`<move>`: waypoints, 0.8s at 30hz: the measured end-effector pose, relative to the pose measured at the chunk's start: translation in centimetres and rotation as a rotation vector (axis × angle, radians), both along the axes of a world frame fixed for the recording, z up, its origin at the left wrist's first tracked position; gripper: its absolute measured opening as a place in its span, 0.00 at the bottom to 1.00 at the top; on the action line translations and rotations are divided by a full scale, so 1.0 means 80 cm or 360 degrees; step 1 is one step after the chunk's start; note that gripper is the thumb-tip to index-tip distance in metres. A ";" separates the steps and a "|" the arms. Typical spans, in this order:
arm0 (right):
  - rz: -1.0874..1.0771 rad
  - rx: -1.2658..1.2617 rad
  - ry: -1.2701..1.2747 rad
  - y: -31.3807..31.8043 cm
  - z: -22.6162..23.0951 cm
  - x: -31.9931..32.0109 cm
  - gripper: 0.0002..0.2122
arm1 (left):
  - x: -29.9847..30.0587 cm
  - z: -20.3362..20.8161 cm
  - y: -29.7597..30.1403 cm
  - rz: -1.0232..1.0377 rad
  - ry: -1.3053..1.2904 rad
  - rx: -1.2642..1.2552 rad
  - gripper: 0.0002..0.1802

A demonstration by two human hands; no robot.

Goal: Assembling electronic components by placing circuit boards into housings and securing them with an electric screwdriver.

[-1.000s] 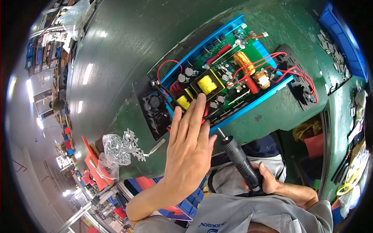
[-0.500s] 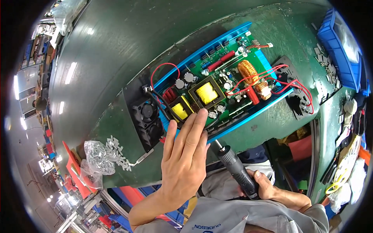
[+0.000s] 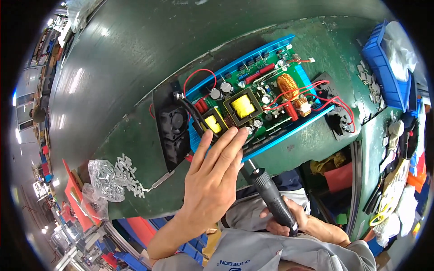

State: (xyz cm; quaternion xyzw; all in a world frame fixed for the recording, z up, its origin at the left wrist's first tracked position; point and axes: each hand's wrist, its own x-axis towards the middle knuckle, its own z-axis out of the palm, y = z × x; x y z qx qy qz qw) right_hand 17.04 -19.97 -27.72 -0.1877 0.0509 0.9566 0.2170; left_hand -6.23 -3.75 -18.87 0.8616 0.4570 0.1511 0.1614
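A green circuit board [image 3: 270, 103] with yellow-wound transformers, copper coils and capacitors sits in a blue metal case [image 3: 289, 137]. My left hand [image 3: 209, 183] lies over its near left part, fingers stretched out and resting near the smaller transformer [image 3: 212, 123]. In my right hand [image 3: 294, 217] is a black electric screwdriver [image 3: 272, 194]. Its bit points up at the case's near long side; whether it touches a screw I cannot tell. A black fan panel [image 3: 172, 131] stands at the case's left end, and a black end plate [image 3: 340, 122] with red wires lies at the right.
Small metal pieces [image 3: 126, 176] spill from a clear plastic bag [image 3: 105, 180] at the left, beside metal tweezers [image 3: 161, 180]. At the far right stands a blue bin [image 3: 384, 67], with more metal pieces [image 3: 371, 86] next to it. Below the bench edge hangs red material [image 3: 339, 178].
The view has shifted slightly. My left hand still lies flat by the transformers, and the screwdriver's bit has come nearer the case's side. My right fingers now wrap further round the handle.
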 end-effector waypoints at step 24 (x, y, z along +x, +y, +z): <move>-0.0923 0.1091 -0.1951 -0.009 0.021 0.090 0.38 | 0.070 0.025 0.215 -0.0175 0.0939 0.0000 0.32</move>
